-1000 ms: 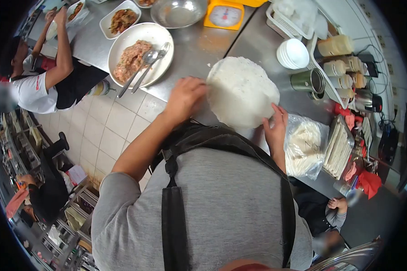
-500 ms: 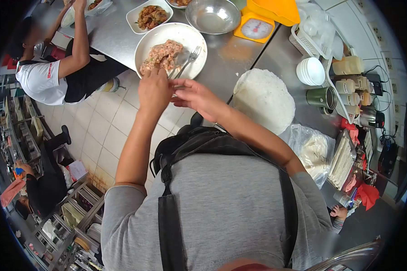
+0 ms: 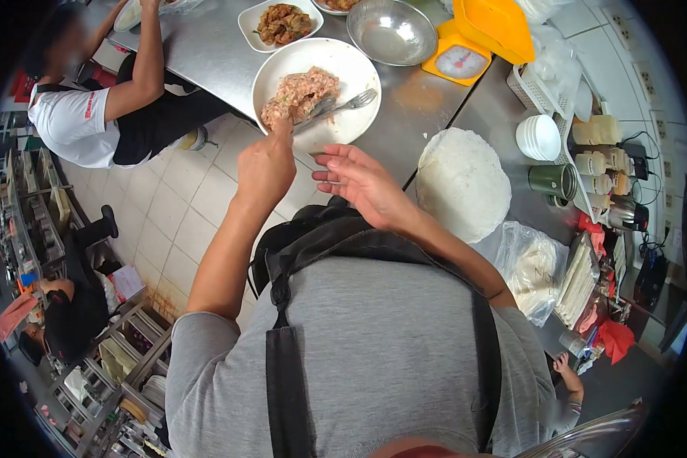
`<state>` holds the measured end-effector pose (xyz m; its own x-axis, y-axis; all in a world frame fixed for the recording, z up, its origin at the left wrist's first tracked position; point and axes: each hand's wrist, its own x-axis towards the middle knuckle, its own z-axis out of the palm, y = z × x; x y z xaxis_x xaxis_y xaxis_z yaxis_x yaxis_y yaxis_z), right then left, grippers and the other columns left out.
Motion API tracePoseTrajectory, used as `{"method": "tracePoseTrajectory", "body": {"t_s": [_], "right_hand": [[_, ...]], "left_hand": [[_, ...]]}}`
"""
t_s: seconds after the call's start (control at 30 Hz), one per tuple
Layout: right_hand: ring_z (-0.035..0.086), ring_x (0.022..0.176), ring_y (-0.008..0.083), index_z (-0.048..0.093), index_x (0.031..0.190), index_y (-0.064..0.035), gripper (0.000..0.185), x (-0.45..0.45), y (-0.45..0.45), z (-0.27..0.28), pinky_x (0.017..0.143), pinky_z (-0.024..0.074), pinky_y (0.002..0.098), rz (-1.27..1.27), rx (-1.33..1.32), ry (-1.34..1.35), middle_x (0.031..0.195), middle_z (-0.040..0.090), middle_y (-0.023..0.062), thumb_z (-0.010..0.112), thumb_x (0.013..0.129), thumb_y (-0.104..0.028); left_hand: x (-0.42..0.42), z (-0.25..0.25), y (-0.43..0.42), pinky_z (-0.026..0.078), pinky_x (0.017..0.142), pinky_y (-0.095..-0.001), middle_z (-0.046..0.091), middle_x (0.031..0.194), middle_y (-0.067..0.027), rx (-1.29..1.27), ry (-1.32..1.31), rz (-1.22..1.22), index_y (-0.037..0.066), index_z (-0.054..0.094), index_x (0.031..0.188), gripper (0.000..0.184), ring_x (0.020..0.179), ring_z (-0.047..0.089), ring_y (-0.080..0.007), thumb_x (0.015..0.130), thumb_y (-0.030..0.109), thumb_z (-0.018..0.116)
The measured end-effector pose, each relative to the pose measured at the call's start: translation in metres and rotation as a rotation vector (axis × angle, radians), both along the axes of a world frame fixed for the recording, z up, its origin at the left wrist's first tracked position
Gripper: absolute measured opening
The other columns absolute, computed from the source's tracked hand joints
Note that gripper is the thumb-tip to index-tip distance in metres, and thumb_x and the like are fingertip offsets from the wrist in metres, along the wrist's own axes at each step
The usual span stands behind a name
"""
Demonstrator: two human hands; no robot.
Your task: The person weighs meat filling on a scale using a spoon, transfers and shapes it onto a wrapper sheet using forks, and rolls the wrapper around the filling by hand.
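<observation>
My left hand [image 3: 266, 169] is closed at the near-left rim of a white bowl [image 3: 355, 130], around the handle of a spoon [image 3: 322, 105]. A fork [image 3: 361, 98] lies beside the spoon; its handle end is hidden near my left fingers. Pinkish minced filling [image 3: 301, 90] fills the bowl's left part. Just below the bowl, my right hand [image 3: 359, 183] is open, palm turned left, fingers apart. A floury white round sheet [image 3: 466, 183] lies flat to its right, touched by neither hand.
Behind the bowl are a dish of browned food [image 3: 284, 24], a metal bowl [image 3: 393, 32] and a yellow scale [image 3: 458, 59]. White cups [image 3: 538, 137], a green canister [image 3: 551, 182] and a plastic bag [image 3: 533, 267] stand right. A co-worker [image 3: 80, 122] is at the left.
Both hands have left the white round and moved left to the bowl. My left hand has closed at the utensil handles. The view has shifted, so the table items appear farther right.
</observation>
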<state>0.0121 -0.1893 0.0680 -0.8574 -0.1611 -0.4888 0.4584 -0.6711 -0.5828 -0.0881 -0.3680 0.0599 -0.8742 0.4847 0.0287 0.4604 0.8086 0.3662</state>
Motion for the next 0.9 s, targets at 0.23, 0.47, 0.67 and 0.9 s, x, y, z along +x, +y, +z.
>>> {"method": "tracePoseTrajectory", "body": {"t_s": [0.23, 0.47, 0.67, 0.9], "right_hand": [[0.060, 0.121, 0.0335, 0.050, 0.128, -0.0048, 0.030, 0.007, 0.000, -0.035, 0.108, 0.0478, 0.0485, -0.084, -0.297, -0.109, 0.132, 0.057, 0.0157, 0.062, 0.101, -0.013], [0.056, 0.130, 0.0364, 0.059, 0.122, -0.0057, 0.022, 0.006, -0.004, -0.041, 0.117, 0.0429, 0.0497, -0.051, -0.233, -0.162, 0.139, 0.057, 0.0213, 0.060, 0.104, -0.018], [0.058, 0.128, 0.0349, 0.058, 0.122, -0.0056, 0.023, 0.006, -0.006, -0.041, 0.113, 0.0453, 0.0476, -0.036, -0.283, -0.143, 0.134, 0.060, 0.0196, 0.062, 0.102, -0.016], [0.065, 0.113, 0.0300, 0.060, 0.122, -0.0051, 0.027, -0.008, -0.023, -0.083, 0.102, 0.0519, 0.0442, -0.079, -0.363, 0.048, 0.123, 0.067, 0.0140, 0.060, 0.104, -0.025]], "left_hand": [[0.008, 0.024, -0.002, 0.052, 0.072, -0.0550, 0.073, 0.087, -0.0211, 0.090, -0.184, -0.040, 0.007, 0.064, 0.108, 0.013, 0.082, 0.070, -0.0435, 0.098, 0.015, 0.060], [-0.015, 0.027, -0.026, 0.054, 0.066, -0.0466, 0.071, 0.078, -0.0188, 0.011, 0.201, -0.095, 0.008, 0.065, 0.105, 0.012, 0.076, 0.070, -0.0375, 0.096, 0.007, 0.058], [-0.017, 0.029, -0.040, 0.052, 0.071, -0.0516, 0.072, 0.083, -0.0191, -0.012, -0.103, -0.030, 0.007, 0.070, 0.105, 0.016, 0.084, 0.071, -0.0387, 0.097, 0.017, 0.060], [-0.016, 0.029, -0.038, 0.051, 0.072, -0.0489, 0.071, 0.091, -0.0239, 0.066, -0.206, -0.139, 0.003, 0.073, 0.103, 0.023, 0.084, 0.069, -0.0443, 0.101, 0.022, 0.062]]}}
